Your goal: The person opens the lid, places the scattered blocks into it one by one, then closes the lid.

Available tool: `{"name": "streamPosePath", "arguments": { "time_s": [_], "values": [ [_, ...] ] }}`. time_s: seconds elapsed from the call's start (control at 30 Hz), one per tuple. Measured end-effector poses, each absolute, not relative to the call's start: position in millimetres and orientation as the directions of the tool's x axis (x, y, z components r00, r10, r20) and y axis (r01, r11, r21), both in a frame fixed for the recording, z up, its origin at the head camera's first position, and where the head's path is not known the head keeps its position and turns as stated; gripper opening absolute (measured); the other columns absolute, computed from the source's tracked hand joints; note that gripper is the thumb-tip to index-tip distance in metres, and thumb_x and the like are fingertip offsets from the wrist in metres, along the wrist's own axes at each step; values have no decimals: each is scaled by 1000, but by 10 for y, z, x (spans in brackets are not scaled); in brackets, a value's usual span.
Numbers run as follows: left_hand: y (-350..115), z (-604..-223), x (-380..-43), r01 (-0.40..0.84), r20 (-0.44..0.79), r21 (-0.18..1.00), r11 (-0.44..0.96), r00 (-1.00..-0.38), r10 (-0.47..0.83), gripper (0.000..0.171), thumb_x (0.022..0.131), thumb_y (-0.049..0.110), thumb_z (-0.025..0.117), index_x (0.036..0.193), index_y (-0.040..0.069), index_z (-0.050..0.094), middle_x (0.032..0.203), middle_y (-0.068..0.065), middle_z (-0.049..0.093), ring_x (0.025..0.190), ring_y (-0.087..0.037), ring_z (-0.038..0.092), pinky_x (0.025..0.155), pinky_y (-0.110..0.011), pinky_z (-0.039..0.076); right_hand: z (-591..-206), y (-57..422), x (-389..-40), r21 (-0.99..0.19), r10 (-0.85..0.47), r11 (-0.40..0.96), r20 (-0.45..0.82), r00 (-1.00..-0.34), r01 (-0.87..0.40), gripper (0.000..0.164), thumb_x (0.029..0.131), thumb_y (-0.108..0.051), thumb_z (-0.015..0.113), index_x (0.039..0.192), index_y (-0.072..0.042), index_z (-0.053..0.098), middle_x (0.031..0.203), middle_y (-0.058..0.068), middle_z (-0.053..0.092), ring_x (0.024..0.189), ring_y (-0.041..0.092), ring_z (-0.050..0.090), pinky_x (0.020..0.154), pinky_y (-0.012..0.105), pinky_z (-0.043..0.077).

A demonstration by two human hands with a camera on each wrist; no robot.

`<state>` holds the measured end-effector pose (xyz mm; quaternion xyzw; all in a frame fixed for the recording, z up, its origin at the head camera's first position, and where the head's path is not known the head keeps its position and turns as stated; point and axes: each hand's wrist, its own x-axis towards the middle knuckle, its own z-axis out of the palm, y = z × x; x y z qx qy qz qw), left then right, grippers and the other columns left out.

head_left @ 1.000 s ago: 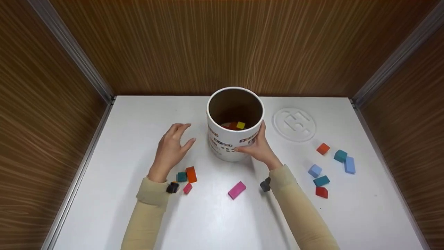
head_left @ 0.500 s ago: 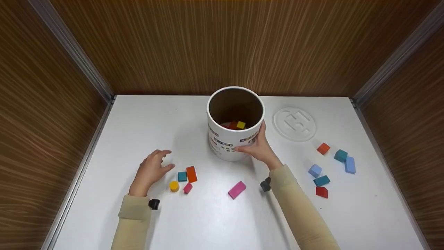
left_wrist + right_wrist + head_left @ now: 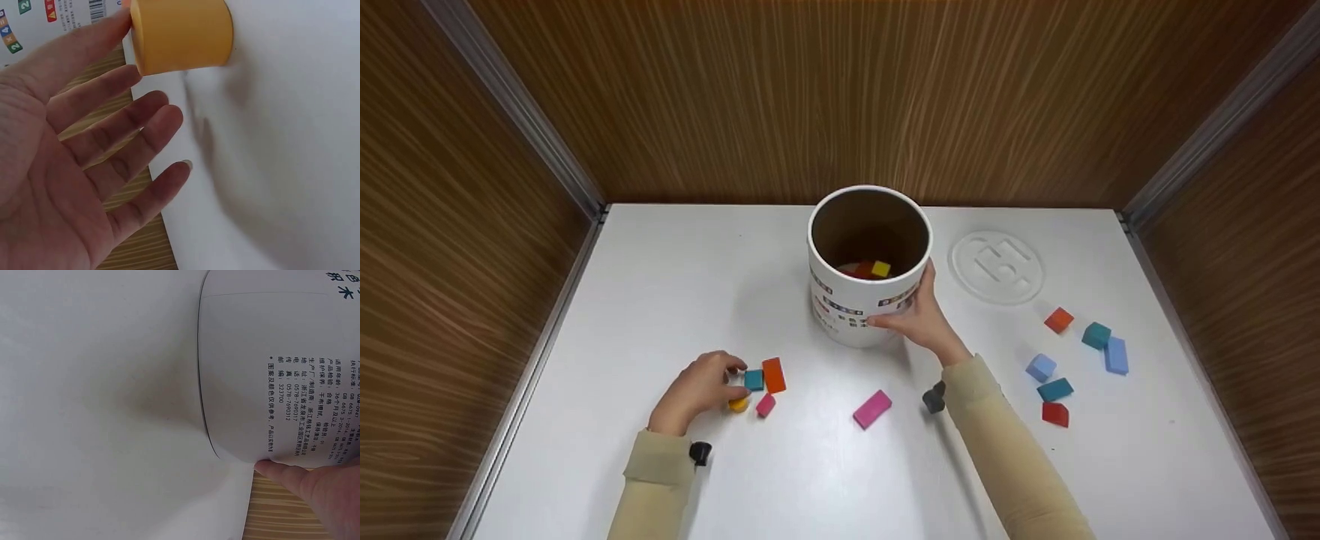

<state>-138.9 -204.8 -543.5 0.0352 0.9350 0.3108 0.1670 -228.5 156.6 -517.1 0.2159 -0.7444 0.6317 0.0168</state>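
My left hand [image 3: 697, 390] is low over the table, thumb and index finger parted at the left edge of a teal block [image 3: 754, 380]. Just below the thumb lies a yellow cylinder [image 3: 738, 405], partly covered by it; in the left wrist view this cylinder [image 3: 183, 36] overlaps the thumb tip, and the other fingers [image 3: 149, 191] are spread. An orange block [image 3: 774, 375] and a small pink block [image 3: 766, 406] lie beside the teal one. My right hand [image 3: 919, 319] holds the white printed tub [image 3: 840, 319] by its right side, thumb [image 3: 287, 475] on the front wall.
Inside the tub are a yellow block [image 3: 880, 268] and some red ones. A magenta block [image 3: 872, 409] lies in front of it. To the right are a clear round lid [image 3: 996, 267] and several blocks, including a red one [image 3: 1055, 415]. Wood-grain walls [image 3: 855, 97] enclose the white table.
My left hand has moved down and toward the front from beside the tub, then right to the teal block. My right hand keeps its hold on the tub.
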Motion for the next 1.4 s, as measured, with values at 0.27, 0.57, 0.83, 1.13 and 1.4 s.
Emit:
{"name": "streamPosePath", "arguments": {
  "time_s": [0.27, 0.57, 0.83, 1.13, 1.4],
  "values": [
    [-2045, -5468, -1381, -32, -322, 588, 808, -926, 198, 52, 75, 25, 87, 117, 3, 66, 101, -8, 63, 87, -22, 55, 81, -40, 51, -5175, 1559, -2284, -931, -310, 90, 313, -898, -355, 131, 65, 2, 89, 152, -7, -9, 155, 25, 13, 139, 43, 20, 116, 55, 12],
    [-2063, -5437, -1380, -86, -357, 564, 821, -922, 148, 36, 79, 23, 83, 105, 4, 66, 88, -7, 60, 76, -23, 53, 66, -35, 50, -5180, 1564, -2297, -931, -307, 74, 319, -897, -356, 131, 64, 3, 89, 151, -5, -8, 154, 26, 13, 138, 45, 20, 116, 56, 12],
    [-2136, -5370, -1408, -60, -269, 547, 835, -957, 107, 14, 83, 12, 74, 91, 2, 69, 82, -7, 61, 71, -24, 54, 67, -36, 51, -5182, 1569, -2297, -931, -306, 75, 319, -897, -357, 132, 63, 4, 90, 151, -6, -8, 154, 25, 13, 138, 44, 19, 116, 56, 13],
    [-2151, -5121, -1484, 34, -40, 593, 804, -997, 72, 21, 84, 7, 76, 102, -1, 69, 101, -15, 66, 87, -29, 61, 84, -43, 56, -5165, 1563, -2285, -933, -309, 93, 305, -901, -348, 131, 64, 2, 89, 152, -6, -8, 154, 26, 13, 138, 45, 22, 116, 55, 14],
    [-1963, -4801, -1611, 250, 280, 621, 743, -956, 87, 23, 82, 4, 79, 102, -1, 69, 100, -13, 65, 90, -28, 64, 83, -40, 57, -5152, 1560, -2274, -942, -294, 132, 260, -920, -309, 132, 65, -2, 90, 152, -9, -9, 156, 23, 13, 140, 41, 21, 116, 55, 12]
  ]
}}
